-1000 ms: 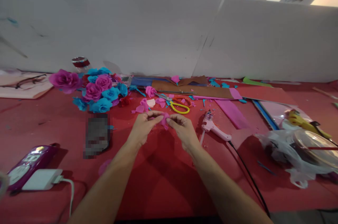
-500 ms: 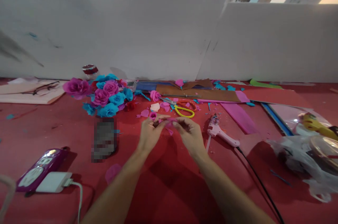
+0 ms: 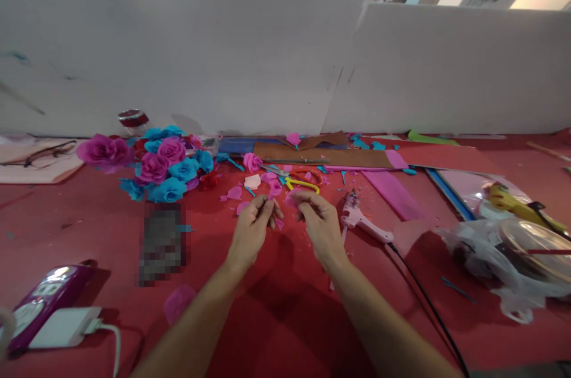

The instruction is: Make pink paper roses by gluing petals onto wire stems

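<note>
My left hand [image 3: 250, 230] is closed in a pinch over the red table, with a small pink paper flower [image 3: 275, 189] showing at its fingertips. Facing it, my right hand [image 3: 323, 229] pinches a single pink paper petal [image 3: 291, 198]. A narrow gap separates the two hands. Just beyond them lie yellow-and-orange-handled scissors [image 3: 303, 184], partly behind the petal. Loose pink petals [image 3: 234, 192] are scattered by my left fingers. To the right of my right hand a pink glue gun [image 3: 366, 221] rests on the table, its nozzle pointing away from me.
At left stands a bunch of blue, pink and red paper flowers [image 3: 167, 167], with a blurred-out dark object [image 3: 161, 244] in front. A purple power strip [image 3: 53, 301] holds a white charger [image 3: 66, 327]. Brown paper [image 3: 357, 157] lies along the back; a plastic bag [image 3: 482, 253] sits at right.
My hands have drawn apart from where they met. The petal is now in my right fingers alone, and the flower in my left hand has turned. The view has shifted slightly right.
</note>
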### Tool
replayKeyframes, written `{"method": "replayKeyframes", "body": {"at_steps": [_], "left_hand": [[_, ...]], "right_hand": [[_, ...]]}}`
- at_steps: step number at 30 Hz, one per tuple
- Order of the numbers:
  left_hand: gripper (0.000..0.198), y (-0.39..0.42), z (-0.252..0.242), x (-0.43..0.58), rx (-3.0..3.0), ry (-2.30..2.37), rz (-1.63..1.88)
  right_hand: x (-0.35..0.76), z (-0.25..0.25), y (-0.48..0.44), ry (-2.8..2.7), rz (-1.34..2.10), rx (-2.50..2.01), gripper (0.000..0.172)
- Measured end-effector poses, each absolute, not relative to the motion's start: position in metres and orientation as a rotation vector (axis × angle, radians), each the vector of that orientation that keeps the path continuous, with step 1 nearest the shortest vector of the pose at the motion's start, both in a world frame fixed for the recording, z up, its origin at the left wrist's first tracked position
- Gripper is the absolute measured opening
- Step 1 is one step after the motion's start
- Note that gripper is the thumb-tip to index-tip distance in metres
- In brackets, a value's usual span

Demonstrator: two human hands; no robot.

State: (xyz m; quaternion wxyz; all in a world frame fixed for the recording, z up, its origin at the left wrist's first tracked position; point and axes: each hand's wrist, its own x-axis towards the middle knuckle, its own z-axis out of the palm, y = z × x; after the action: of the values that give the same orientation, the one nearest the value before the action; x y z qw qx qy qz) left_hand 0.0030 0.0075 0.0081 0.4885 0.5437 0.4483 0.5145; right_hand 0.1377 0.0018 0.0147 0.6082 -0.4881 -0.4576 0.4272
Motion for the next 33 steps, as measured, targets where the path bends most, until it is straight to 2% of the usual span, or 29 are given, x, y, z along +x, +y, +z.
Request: {"method": "replayKeyframes", "body": {"at_steps": [12, 23, 33], "left_hand": [[0.020, 0.006, 0.001, 0.004, 1.418, 1.154, 1.231], [0.009, 0.013, -0.001, -0.007, 1.649, 1.292, 1.507], [0.005, 0.013, -0.001, -0.003, 1.524, 1.289, 1.483]], "right_hand": [[0.132, 0.030, -0.008, -0.946, 1.181, -0.974, 0.007], [0.131, 0.030, -0.011, -0.971, 1.203, -0.979, 0.007], [0.134, 0.028, -0.010, -1.006, 1.124, -0.992, 0.011]]}}
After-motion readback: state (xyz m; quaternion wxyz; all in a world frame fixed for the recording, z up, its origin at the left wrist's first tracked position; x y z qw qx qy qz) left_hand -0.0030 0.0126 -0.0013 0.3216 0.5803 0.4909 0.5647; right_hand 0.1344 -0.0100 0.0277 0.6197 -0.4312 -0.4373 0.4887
